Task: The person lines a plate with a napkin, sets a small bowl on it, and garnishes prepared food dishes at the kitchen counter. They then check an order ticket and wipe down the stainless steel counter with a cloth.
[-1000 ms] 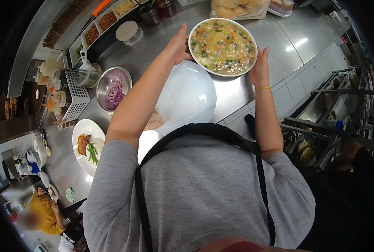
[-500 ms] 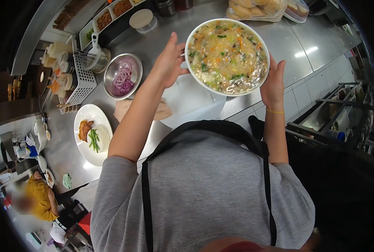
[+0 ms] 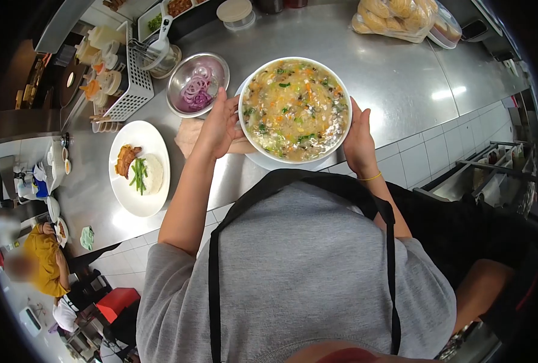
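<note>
A white bowl [image 3: 293,161] full of thick soup [image 3: 296,109] with vegetable bits is held level between my two hands. My left hand [image 3: 222,126] presses on its left side, fingers around the wall. On the opposite side, my right hand [image 3: 359,138] supports it with its fingers partly hidden behind the bowl. Below the bowl shows the edge of a white plate [image 3: 262,162]; whether they touch I cannot tell. Beside my left hand are a beige cloth [image 3: 187,135] and a steel bowl [image 3: 170,95] holding sliced red onion [image 3: 197,91].
An oval plate [image 3: 123,195] with rice, green beans and browned meat lies left on the steel counter [image 3: 396,78]. A white basket [image 3: 137,97], a lidded tub [image 3: 236,13] and bagged bread rolls [image 3: 396,17] stand farther back. Someone's arm [image 3: 486,287] is at right; a person in yellow [image 3: 44,260] is at left.
Both hands have brought the soup bowl left and closer to my body, over the white plate. The view has shifted, and another person's arm now appears at right.
</note>
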